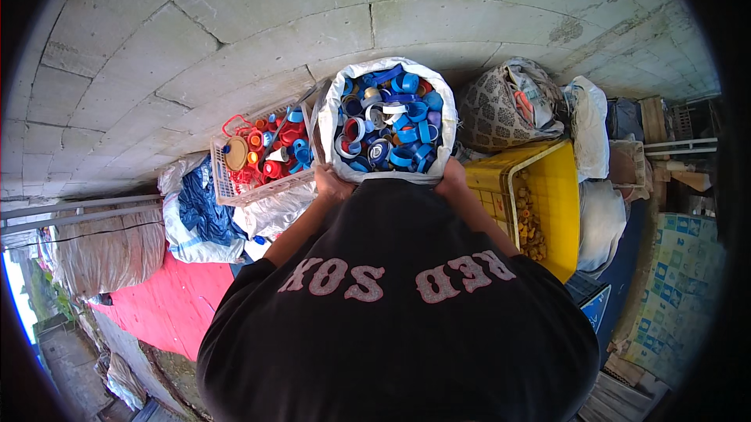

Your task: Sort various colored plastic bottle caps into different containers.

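Observation:
A white woven sack [449, 93] with a rolled rim stands before me, filled with mostly blue plastic caps and rings [405, 120]. A few white, red and gold caps show among them. At the near left of the rim, my left hand [333, 183] grips the sack's edge. My right hand [452, 177] grips the rim on the near right. The fingers of both hands are partly hidden behind the sack. Beside my left hand sits a pale plastic crate [264, 190] of red, orange and blue caps [281, 140].
Right of me, a tilted yellow bin [560, 205] holds yellow caps [530, 222]. A patterned bag [493, 108] and a white sack [588, 123] stand behind it. On the left are a sack with blue plastic [202, 211] and a red sheet [170, 299]. A block wall [328, 17] rises beyond.

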